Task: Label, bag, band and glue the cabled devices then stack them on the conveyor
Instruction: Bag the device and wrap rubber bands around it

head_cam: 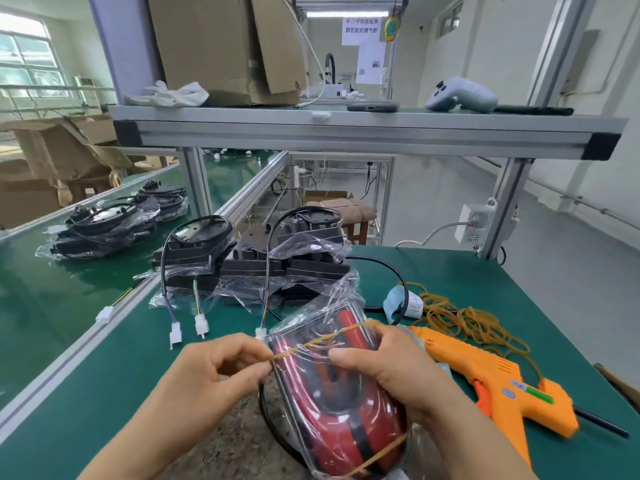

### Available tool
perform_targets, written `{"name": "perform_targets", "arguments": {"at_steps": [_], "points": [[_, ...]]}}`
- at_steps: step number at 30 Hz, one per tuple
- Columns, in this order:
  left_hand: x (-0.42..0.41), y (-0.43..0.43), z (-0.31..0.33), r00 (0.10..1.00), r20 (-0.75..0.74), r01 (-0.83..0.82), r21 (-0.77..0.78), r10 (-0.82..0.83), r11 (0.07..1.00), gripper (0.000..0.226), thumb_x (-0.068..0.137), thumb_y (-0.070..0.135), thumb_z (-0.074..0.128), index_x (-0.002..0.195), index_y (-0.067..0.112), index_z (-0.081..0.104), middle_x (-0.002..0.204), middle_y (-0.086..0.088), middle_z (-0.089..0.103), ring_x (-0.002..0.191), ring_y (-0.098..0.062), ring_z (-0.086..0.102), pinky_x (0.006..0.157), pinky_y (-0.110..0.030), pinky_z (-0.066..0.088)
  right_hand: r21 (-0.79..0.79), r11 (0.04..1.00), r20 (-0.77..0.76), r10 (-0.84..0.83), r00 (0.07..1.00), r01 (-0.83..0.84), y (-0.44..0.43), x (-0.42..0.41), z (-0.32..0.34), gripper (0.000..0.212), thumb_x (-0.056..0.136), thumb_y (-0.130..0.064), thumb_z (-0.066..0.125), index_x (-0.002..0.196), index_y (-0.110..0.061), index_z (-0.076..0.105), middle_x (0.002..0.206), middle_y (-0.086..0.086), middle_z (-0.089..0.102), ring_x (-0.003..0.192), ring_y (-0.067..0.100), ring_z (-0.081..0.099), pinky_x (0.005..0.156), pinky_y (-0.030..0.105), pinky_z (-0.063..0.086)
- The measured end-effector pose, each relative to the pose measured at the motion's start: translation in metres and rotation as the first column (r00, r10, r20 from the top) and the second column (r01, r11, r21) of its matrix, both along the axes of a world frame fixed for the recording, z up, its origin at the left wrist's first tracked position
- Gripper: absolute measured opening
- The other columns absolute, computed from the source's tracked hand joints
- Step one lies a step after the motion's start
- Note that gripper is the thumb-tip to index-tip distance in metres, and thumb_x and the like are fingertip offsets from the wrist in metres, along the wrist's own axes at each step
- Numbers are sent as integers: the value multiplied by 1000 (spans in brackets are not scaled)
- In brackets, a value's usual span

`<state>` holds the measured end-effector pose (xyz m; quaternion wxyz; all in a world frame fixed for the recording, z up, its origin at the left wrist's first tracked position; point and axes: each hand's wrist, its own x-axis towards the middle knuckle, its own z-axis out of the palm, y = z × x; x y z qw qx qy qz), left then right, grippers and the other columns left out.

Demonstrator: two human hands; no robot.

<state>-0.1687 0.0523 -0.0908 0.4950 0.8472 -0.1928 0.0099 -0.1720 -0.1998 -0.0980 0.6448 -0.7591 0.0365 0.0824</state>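
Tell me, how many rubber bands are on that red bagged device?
2. One rubber band is stretched across the far end of the device, pinched by the left hand; another wraps its near end. The underside is hidden.

The red device (346, 417) is glossy plastic inside a clear, crinkled plastic bag (334, 299), crossed by a dull tan rubber band (322, 338). The glue gun (498, 379) is matt orange plastic, the conveyor belt (41, 306) shiny green, the frame (346, 133) brushed metal and the box (214, 46) plain brown cardboard

Cardboard box (221, 46) on upper shelf (346, 133), white gloves (173, 95) beside it, grey controller (460, 95), perhaps a phone (372, 106)
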Motion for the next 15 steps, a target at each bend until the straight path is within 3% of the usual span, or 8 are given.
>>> {"name": "perform_targets", "arguments": {"at_steps": [3, 6, 9, 10, 12, 13, 15], "points": [[-4, 2, -13, 997, 42, -62, -33, 63, 998, 30, 82, 7, 76, 86, 37, 75, 87, 5, 75, 74, -6, 68, 70, -16, 54, 54, 998, -18, -8, 1000, 9, -1, 1, -2, 50, 47, -41, 93, 92, -28, 75, 93, 8, 78, 85, 31, 76, 83, 53, 60], [-6, -1, -19, 986, 140, -80, -82, 91, 993, 31, 79, 2, 76, 84, 33, 77, 92, 6, 75, 82, -10, 71, 79, -24, 56, 63, 998, 0, 0, 1000, 0, 2, 1, -2, 46, 47, -44, 91, 90, -38, 75, 94, 5, 78, 86, 29, 76, 85, 52, 60], [-7, -5, -24, 915, 372, -122, -113, 156, 986, 19, 78, 11, 80, 82, 30, 78, 98, 12, 74, 97, -7, 68, 89, -20, 50, 68, 998, 33, -15, 999, 12, 3, 1, -3, 42, 52, -42, 88, 91, -32, 74, 94, 6, 78, 88, 27, 75, 88, 51, 59], [-8, -6, -26, 896, 385, -175, -147, 220, 973, 15, 77, 17, 82, 81, 31, 77, 101, 14, 72, 101, -5, 66, 92, -18, 48, 88, 996, 45, -22, 999, 18, 2, 0, -4, 40, 55, -40, 86, 91, -29, 74, 95, 7, 78, 89, 28, 75, 89, 53, 58], [-7, -4, -27, 905, 244, -291, -245, 349, 925, 14, 75, 37, 81, 87, 38, 75, 104, 16, 71, 100, 1, 64, 89, -15, 48, 116, 993, 75, -29, 997, 21, 1, -2, -3, 36, 57, -38, 83, 91, -30, 74, 96, 8, 77, 91, 27, 75, 91, 52, 57], [-5, -4, -27, 934, 98, -311, -257, 345, 915, 26, 71, 50, 79, 95, 42, 72, 105, 18, 71, 98, 4, 64, 89, -16, 49, 115, 993, 94, -23, 995, 12, 1, -3, -3, 35, 58, -40, 81, 92, -32, 73, 97, 6, 77, 92, 25, 75, 91, 51, 57], [-1, -3, -26, 966, -224, -190, -264, 131, 946, 59, 64, 70, 76, 115, 42, 65, 113, 17, 70, 104, 2, 64, 100, -33, 48, 99, 995, 135, 1, 991, -15, 3, -5, 0, 38, 62, -44, 79, 98, -37, 71, 101, 1, 77, 95, 22, 74, 93, 50, 55]]}}
